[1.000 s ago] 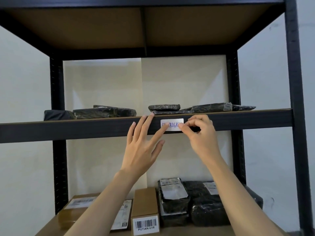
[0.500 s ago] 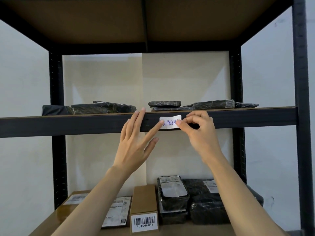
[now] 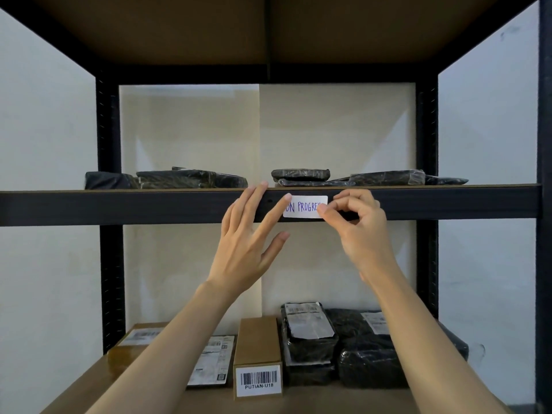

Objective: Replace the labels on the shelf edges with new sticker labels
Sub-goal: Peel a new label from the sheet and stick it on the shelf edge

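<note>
White handwritten sticker label on black metal shelf edge; my left grip open-fingered, right grip pinched on it.

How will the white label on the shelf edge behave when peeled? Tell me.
The label looks paper-thin: probably floppy and almost weightless. It lies flat on the shelf edge, so likely sticky, and may tear where the right hand pinches it.

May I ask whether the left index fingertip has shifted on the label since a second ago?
Yes: the fingertip slid left to the left edge of the label, uncovering ON.
</note>
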The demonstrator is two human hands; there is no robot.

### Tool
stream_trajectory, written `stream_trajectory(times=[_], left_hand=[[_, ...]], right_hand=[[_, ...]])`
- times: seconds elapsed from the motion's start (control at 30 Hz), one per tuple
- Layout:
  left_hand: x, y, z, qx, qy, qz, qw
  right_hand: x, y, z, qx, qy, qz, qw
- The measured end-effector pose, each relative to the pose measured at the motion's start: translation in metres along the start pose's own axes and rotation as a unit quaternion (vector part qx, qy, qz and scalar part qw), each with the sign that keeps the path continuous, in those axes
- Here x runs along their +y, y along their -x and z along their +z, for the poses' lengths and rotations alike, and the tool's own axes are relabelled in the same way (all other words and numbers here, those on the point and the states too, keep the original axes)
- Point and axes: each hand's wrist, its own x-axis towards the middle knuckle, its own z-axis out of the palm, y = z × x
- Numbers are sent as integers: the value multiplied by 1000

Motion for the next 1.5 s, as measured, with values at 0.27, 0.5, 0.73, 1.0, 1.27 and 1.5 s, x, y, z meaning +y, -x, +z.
stream_trajectory(times=[0.27, 0.5, 0.73, 1.0, 1.27, 1.5], left_hand=[[1, 1, 4, 14, -4, 11, 1000], [0, 0, 3, 10, -16, 19, 1000], [0, 1, 5, -1, -34, 15, 999], [0, 1, 5, 4, -40, 22, 999], [-1, 1, 7, 8, -40, 25, 999], [-2, 1, 8, 14, -40, 27, 999]], right_hand=[[1, 0, 1, 7, 37, -9, 999], [0, -1, 2, 11, 51, -8, 999], [0, -2, 4, 23, 70, -18, 997], [0, -3, 7, 43, 104, -36, 993], [1, -3, 8, 56, 123, -50, 990], [0, -3, 10, 73, 144, -56, 985]])
